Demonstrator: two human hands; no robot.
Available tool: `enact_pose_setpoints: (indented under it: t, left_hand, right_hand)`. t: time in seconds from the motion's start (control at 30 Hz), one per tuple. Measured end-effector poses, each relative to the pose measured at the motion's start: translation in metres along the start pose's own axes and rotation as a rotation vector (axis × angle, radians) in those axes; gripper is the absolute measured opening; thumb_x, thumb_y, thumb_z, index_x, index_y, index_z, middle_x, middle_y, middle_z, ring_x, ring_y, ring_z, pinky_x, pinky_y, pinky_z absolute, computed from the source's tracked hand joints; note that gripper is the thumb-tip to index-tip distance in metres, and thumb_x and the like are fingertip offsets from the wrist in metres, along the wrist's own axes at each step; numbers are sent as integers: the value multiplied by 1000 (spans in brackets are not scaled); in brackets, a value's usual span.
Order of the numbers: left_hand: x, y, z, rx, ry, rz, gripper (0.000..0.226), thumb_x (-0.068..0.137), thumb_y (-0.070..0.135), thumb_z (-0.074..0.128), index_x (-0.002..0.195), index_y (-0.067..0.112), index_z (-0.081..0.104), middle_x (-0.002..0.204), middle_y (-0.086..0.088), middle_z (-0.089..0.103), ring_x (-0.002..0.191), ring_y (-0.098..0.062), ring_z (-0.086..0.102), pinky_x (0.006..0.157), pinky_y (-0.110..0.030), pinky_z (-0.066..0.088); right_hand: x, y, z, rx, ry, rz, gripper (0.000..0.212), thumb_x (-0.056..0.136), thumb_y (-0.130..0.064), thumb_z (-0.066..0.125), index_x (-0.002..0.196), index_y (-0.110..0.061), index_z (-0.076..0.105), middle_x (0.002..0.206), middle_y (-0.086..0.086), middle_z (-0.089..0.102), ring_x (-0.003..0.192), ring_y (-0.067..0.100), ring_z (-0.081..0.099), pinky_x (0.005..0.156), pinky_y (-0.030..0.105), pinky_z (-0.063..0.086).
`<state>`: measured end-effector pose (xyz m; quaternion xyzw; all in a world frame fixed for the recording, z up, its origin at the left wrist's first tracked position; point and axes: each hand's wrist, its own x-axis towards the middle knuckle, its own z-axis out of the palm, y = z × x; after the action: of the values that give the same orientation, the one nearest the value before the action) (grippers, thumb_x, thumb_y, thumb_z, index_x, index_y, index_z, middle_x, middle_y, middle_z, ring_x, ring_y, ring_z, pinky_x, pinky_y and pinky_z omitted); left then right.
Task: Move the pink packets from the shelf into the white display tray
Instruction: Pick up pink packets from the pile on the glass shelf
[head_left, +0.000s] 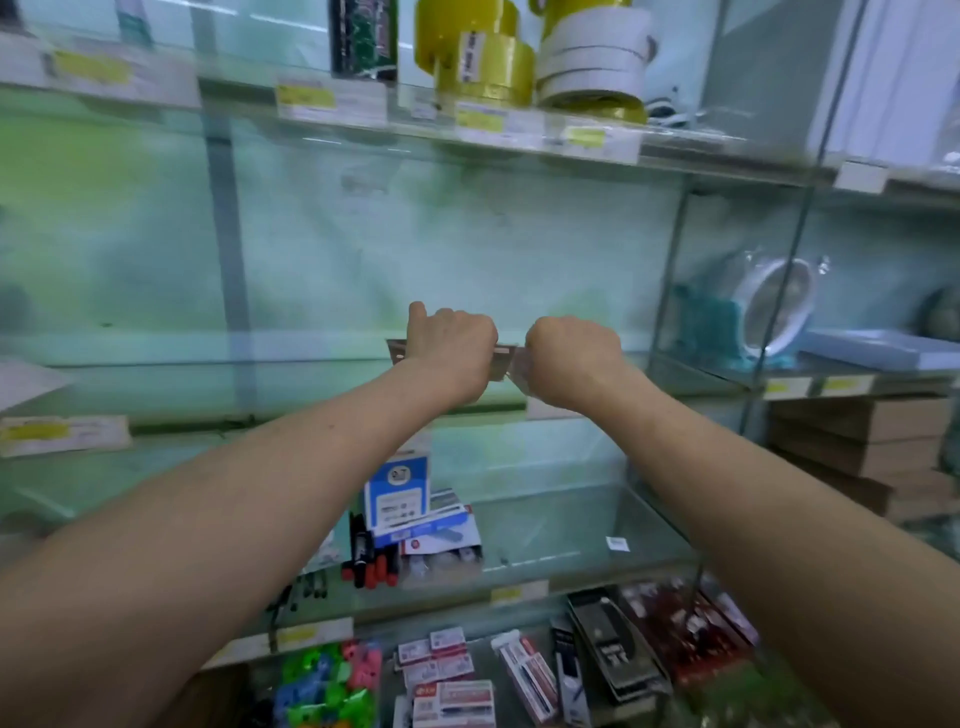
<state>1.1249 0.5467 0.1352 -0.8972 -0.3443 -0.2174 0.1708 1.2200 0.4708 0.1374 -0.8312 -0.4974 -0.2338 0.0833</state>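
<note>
Head view: the left hand (449, 345) has its fingers curled round the pink packets (505, 362), held flat above the glass shelf (182, 384). The packets' ends stick out on both sides of those fingers. The right hand (571, 358), just beside, grips the right end, its fingertips hidden.

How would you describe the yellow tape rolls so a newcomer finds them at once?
Look at the top shelf of the glass shelving. Near its middle, a dark green pack, the yellow tape rolls and a stack of white tape rolls stand in a row. Only the middle rolls are translucent yellow with small white stickers.
</note>
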Motion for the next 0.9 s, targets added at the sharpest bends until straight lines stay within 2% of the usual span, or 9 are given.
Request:
enact_pose_setpoints:
  t: [0.2,0.37,0.43,0.5,0.6,0.7,0.8,0.83,0.9]
  left_hand:
    - [-24,88,-10,-55,-16,122,22,78,2,50,84,24,50,82,-1,54,89,-26,52,90,-36,29]
    - [-57,160,-2,-75,-114,239,17,84,8,51,85,25,52,105,-6,65,107,-26,56,96,-35,29]
    - [-68,187,6,-78,-140,277,18,86,10,51,97,20,61,111,-8,65,111,-27,56,97,-34,28]
    - [-80,213,14,-72,-152,322,23,88,11,50,105,17,63,112,-7,66,112,-25,56,97,-35,28]
    - [-95,249,25,-81,-157,409,23,90,13,49,106,18,64,113,-7,66,113,-26,56,98,-36,28]
    - [-106,282,34,-95,-185,487,22,91,15,48,107,19,63,116,-7,65,115,-26,55,98,-37,28]
    - [-112,313,42,-91,-211,553,23,89,15,51,108,19,62,117,-6,65,116,-24,54,98,-36,27]
    - [-112,323,44,-94,-217,574,23,88,17,52,109,19,63,118,-6,65,117,-25,54,99,-36,27]
    - [-111,343,46,-110,-229,607,23,91,19,50,111,18,63,120,-7,64,119,-26,53,102,-38,26]
  right_hand:
    - [-65,65,-10,-19,-75,137,5,90,-21,51,92,-17,51,96,6,59,84,28,54,69,27,36]
    - [-131,118,-5,-11,-190,262,28,95,-29,51,115,-11,58,121,10,61,111,30,59,78,29,40]
    - [-156,136,0,2,-235,323,32,95,-32,51,118,-10,58,125,11,60,114,31,57,85,32,44]
    - [-178,153,6,-13,-280,378,30,95,-30,51,115,-9,58,122,11,61,111,31,58,83,34,45]
    - [-208,177,11,-48,-335,445,25,95,-22,50,115,-8,56,120,11,60,108,30,58,77,34,43]
    - [-235,201,14,-59,-354,516,30,97,-24,49,120,-6,54,126,13,57,115,31,56,83,35,44]
    - [-255,225,26,-65,-398,585,27,97,-29,49,112,-8,58,113,12,61,106,29,59,80,34,46]
    - [-259,235,31,-64,-420,610,24,98,-32,49,101,-10,59,97,9,62,93,26,61,75,32,44]
    - [-266,252,37,-60,-462,670,30,99,-34,46,79,-12,47,72,5,49,68,22,51,67,30,42]
